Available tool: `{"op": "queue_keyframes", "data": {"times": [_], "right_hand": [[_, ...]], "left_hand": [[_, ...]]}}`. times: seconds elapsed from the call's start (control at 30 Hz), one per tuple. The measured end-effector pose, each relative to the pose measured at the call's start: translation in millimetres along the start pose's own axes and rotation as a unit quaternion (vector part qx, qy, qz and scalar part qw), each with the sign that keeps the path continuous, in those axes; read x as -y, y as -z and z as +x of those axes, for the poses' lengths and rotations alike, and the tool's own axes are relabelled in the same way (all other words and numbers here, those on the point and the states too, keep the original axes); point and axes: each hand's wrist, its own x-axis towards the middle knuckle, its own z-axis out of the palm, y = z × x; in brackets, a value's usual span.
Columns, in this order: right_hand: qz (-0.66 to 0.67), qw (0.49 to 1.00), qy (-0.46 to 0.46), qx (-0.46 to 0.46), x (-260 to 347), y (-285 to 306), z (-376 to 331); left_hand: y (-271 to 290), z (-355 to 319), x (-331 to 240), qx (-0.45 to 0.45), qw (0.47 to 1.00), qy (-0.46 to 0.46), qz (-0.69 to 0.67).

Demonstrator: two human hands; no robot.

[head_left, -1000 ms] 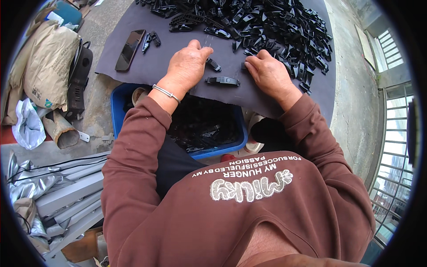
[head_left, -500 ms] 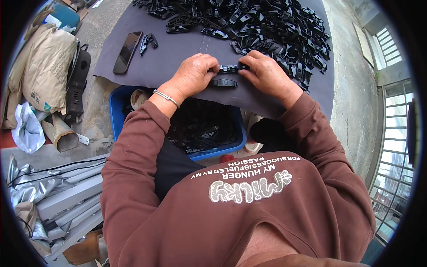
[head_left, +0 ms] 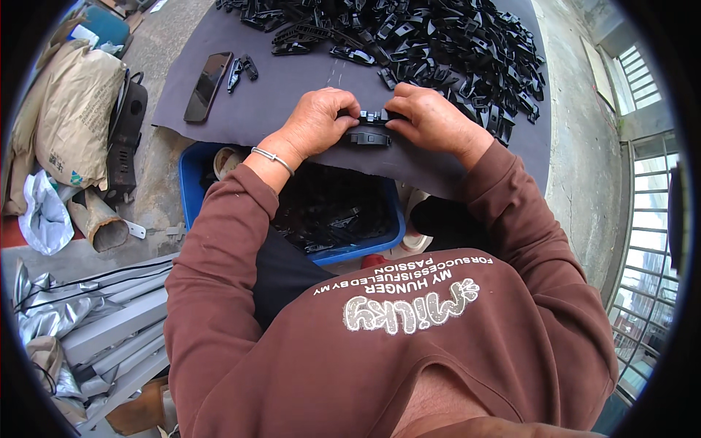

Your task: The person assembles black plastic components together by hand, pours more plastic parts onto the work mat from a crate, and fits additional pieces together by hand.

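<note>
Both hands have come together since a second ago, when they lay spread flat on the mat. Now the left hand (head_left: 318, 120) and the right hand (head_left: 431, 117) pinch one small black plastic clip (head_left: 374, 116) between their fingertips, each grasping one end. A second black clip (head_left: 367, 138) lies on the dark grey mat (head_left: 241, 109) just below the held one, partly under the left thumb. Beyond the hands, at the far side of the mat, sits one large heap of black clips (head_left: 438, 36), too many to count. At the mat's left end lie one black phone (head_left: 207, 86) and two loose black pieces (head_left: 242, 71). Under the mat's near edge stands one blue bin (head_left: 191, 175) holding more black parts.
</note>
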Motion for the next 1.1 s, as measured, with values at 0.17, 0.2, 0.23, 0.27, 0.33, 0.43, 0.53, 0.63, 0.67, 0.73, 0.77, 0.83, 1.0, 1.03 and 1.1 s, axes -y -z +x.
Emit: {"op": "queue_keyframes", "data": {"times": [0.17, 0.2, 0.23, 0.27, 0.33, 0.43, 0.53, 0.63, 0.67, 0.73, 0.77, 0.83, 1.0, 1.03, 1.1], "right_hand": [[-0.013, 0.999, 0.018, 0.024, 1, -12, 13], [-0.015, 0.999, 0.006, 0.033, 4, -13, 11], [-0.016, 0.999, -0.007, 0.043, 7, -13, 10], [-0.016, 0.999, -0.005, 0.041, 10, -11, 7], [-0.008, 0.999, -0.04, 0.008, 14, -1, -1], [-0.053, 0.992, -0.109, -0.037, 8, 1, 6], [-0.155, 0.962, -0.206, -0.092, 4, -1, 21], [-0.209, 0.963, -0.161, -0.054, 2, -19, 30], [-0.21, 0.963, -0.161, -0.052, 0, -21, 29], [-0.217, 0.966, -0.125, -0.064, -4, -22, 24], [-0.221, 0.967, -0.107, -0.069, -6, -22, 22], [-0.197, 0.973, -0.094, -0.073, -7, -17, 16], [-0.142, 0.984, -0.086, -0.064, -14, -4, -3], [-0.14, 0.984, -0.095, -0.055, -14, -2, -5], [-0.1, 0.99, -0.083, -0.056, -10, 3, -7]], "left_hand": [[1, 1, 0, 0.0, 0.999, -0.035, 0.019], [5, 2, -3, -0.001, 0.999, -0.035, 0.022], [9, 4, -4, 0.047, 0.999, 0.005, -0.017], [13, 6, -6, 0.095, 0.993, 0.045, -0.055], [20, 11, -8, 0.142, 0.982, 0.085, -0.093], [28, 26, -2, 0.009, 0.989, 0.147, 0.009], [11, 38, 21, -0.049, 0.979, 0.111, 0.164], [-1, 57, 21, -0.07, 0.965, 0.102, 0.23], [-4, 65, 18, -0.062, 0.966, 0.112, 0.224], [-4, 69, 14, -0.054, 0.967, 0.122, 0.216], [-4, 68, 11, -0.051, 0.968, 0.125, 0.21], [-4, 66, 6, -0.043, 0.97, 0.13, 0.198], [10, 47, 13, -0.029, 0.963, 0.158, 0.215], [14, 41, 17, -0.035, 0.968, 0.151, 0.2], [20, 28, 20, -0.049, 0.975, 0.14, 0.168]]}}
